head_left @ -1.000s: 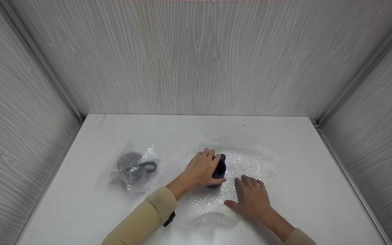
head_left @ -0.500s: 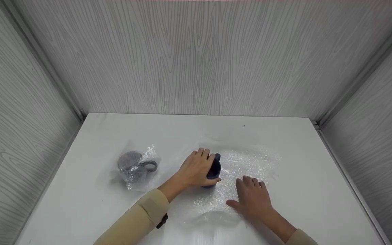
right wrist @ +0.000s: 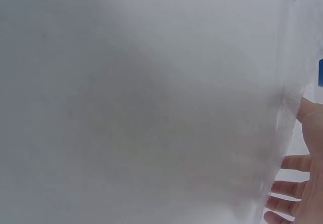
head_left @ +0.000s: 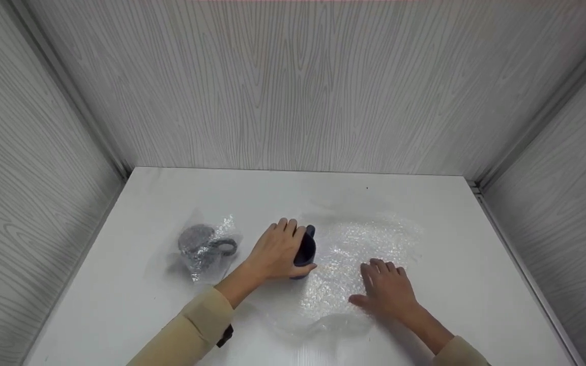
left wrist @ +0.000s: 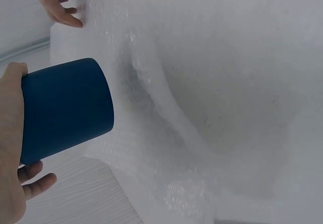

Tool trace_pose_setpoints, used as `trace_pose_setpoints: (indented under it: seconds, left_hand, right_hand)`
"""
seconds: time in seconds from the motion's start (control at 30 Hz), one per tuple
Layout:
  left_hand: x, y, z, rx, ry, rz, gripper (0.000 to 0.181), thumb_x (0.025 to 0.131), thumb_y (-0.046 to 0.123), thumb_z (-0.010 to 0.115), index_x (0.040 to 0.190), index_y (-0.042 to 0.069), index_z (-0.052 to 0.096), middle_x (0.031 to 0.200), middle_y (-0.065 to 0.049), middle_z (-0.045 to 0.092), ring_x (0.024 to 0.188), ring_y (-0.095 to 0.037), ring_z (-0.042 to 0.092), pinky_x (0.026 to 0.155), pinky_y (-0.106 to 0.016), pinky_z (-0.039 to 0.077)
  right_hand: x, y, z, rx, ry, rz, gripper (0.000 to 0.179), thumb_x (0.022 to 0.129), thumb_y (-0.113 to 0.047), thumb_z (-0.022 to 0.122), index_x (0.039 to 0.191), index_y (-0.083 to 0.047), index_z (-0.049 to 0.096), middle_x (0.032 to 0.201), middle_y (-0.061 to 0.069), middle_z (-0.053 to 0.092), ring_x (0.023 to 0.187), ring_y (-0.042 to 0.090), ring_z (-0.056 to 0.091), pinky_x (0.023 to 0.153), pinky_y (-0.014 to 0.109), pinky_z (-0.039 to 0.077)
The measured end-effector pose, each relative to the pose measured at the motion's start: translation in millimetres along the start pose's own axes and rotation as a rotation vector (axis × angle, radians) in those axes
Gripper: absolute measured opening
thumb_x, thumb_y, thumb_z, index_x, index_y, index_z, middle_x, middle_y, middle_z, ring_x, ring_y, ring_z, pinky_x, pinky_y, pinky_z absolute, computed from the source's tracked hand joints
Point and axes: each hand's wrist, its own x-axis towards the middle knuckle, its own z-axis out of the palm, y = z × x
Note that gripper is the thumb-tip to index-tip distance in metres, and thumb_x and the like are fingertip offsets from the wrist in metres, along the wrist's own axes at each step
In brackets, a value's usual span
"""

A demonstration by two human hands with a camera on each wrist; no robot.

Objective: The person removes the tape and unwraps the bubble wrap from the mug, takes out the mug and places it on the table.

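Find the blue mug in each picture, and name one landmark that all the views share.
Head: the blue mug is near centre in the lower half, in the left hand.
Left wrist: the mug is at the left, about mid-height.
Right wrist: only a blue sliver at the right edge, probably the mug.
Shared landmark: the right hand.

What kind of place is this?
It looks like a work booth, maybe for packing: pale wood-grain walls rise on three sides of a white table, bubble wrap is spread on it, and a dark thing sits in clear wrapping.
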Motion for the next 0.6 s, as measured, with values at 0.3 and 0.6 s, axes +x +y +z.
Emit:
trace_pose_setpoints:
  seconds: [0.3, 0.6]
  left_hand:
    - [-21.0, -15.7, -16.9, 0.014, 0.044, -0.037, 0.083, 0.085, 0.079, 0.065, 0.124, 0.005, 0.064, 0.111, -0.013, 0.065, 0.094, -0.026, 0.06, 0.08, -0.039, 0.059]
    - [-46.2, -36.3, -33.4, -0.008, 0.085, -0.086, 0.082, 0.083, 0.075, 0.069, 0.124, 0.004, 0.064, 0.112, -0.014, 0.065, 0.096, -0.029, 0.061, 0.083, -0.042, 0.059]
  right_hand:
    - [4.7, 13.4, -4.6, 0.07, -0.074, 0.005, 0.08, 0.079, -0.067, 0.082, 0.135, -0.012, 0.062, 0.145, 0.019, 0.063, 0.129, 0.045, 0.062, 0.101, 0.063, 0.052]
    - [9.7, 31.2, -6.9, 0.098, -0.143, 0.024, 0.085, 0.082, -0.064, 0.081, 0.143, -0.009, 0.059, 0.154, 0.02, 0.057, 0.138, 0.046, 0.057, 0.108, 0.067, 0.048]
